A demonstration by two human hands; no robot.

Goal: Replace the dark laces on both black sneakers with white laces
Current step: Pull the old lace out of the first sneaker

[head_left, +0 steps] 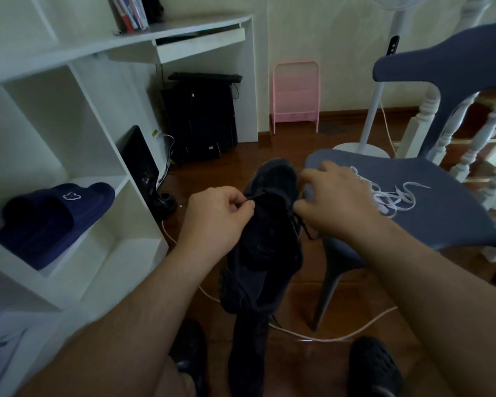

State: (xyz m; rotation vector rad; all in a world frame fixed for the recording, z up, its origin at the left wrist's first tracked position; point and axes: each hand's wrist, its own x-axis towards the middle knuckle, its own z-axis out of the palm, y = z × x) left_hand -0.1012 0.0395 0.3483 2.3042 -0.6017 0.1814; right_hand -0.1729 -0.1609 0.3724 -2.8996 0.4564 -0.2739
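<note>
We see a black sneaker (265, 224) held up in the middle, just beside the blue chair (430, 207). The left hand (215, 217) pinches the shoe's top edge or its dark lace; it is too dark to tell which. The right hand (334, 199) has curled fingers at the dark lace (305, 229) on the other side. The white laces (390, 196) lie in a heap on the chair seat, near the right hand
</note>
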